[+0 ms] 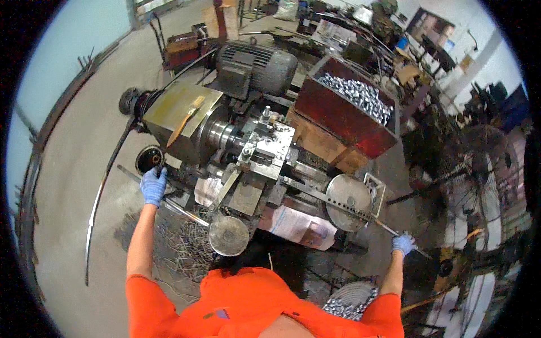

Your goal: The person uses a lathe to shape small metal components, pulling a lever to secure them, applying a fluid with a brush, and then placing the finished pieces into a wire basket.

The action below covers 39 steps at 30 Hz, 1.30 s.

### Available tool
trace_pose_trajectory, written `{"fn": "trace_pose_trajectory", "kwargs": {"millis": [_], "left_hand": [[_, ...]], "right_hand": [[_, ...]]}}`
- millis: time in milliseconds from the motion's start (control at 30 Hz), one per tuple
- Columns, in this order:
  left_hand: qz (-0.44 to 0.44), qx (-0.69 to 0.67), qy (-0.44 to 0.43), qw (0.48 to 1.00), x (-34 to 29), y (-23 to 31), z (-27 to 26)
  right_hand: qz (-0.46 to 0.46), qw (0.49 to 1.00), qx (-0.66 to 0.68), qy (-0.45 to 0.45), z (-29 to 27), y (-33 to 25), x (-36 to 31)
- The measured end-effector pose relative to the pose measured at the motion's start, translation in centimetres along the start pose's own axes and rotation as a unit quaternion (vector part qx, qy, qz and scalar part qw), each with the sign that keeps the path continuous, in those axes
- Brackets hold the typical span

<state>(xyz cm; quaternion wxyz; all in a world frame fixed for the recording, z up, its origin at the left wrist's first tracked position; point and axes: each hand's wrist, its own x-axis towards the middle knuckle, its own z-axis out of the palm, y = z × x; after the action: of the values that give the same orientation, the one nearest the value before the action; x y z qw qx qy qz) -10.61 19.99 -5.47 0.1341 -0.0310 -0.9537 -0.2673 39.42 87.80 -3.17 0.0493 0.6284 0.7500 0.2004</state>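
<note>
My left hand (153, 186), in a blue glove, is at the lower rim of a black round part (145, 160) on the left, its fingers closed at the edge. Far to the right, my right hand (403, 244), also gloved, wraps round a thin metal lever rod (386, 227). That rod continues a flat bar with a row of holes (315, 194), which runs to the metal slide block (270, 147) of a small lathe-like machine. Left of the block sits a shiny spindle (221, 132). A yellow-handled brush (185, 123) lies on the brassy headstock cover (183, 105).
An electric motor (256, 65) stands behind the machine. A red bin (344, 110) of small metal pieces rests on a wooden box. Two round discs (228, 235) (345, 191) are at the front. Scrap covers the floor; a basket (332, 296) of pieces is below.
</note>
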Motion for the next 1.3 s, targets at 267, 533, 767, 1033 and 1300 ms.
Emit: {"fn": "trace_pose_trajectory", "kwargs": {"millis": [267, 533, 767, 1033, 1300], "left_hand": [[-0.201, -0.48, 0.19, 0.832, -2.7, -12.3, -1.6], [0.187, 0.285, -0.227, 0.912, -3.8, -14.3, 7.3], [-0.007, 0.232, -0.104, 0.967, -8.8, -8.4, 10.8], [0.106, 0.294, -0.303, 0.9, -5.2, -11.7, 7.9], [0.004, 0.153, -0.327, 0.933, -6.5, -11.4, 5.0]], "right_hand": [[-0.134, 0.969, 0.128, 0.164, 0.1, -4.7, -7.1], [-0.128, 0.938, 0.315, -0.069, 4.6, -3.6, -17.3], [-0.12, 0.938, 0.314, -0.085, -0.3, -5.3, -20.7], [-0.243, 0.888, 0.39, -0.018, -11.8, -9.8, -18.7], [-0.593, 0.644, 0.482, 0.043, -28.7, -23.2, -26.6]]}}
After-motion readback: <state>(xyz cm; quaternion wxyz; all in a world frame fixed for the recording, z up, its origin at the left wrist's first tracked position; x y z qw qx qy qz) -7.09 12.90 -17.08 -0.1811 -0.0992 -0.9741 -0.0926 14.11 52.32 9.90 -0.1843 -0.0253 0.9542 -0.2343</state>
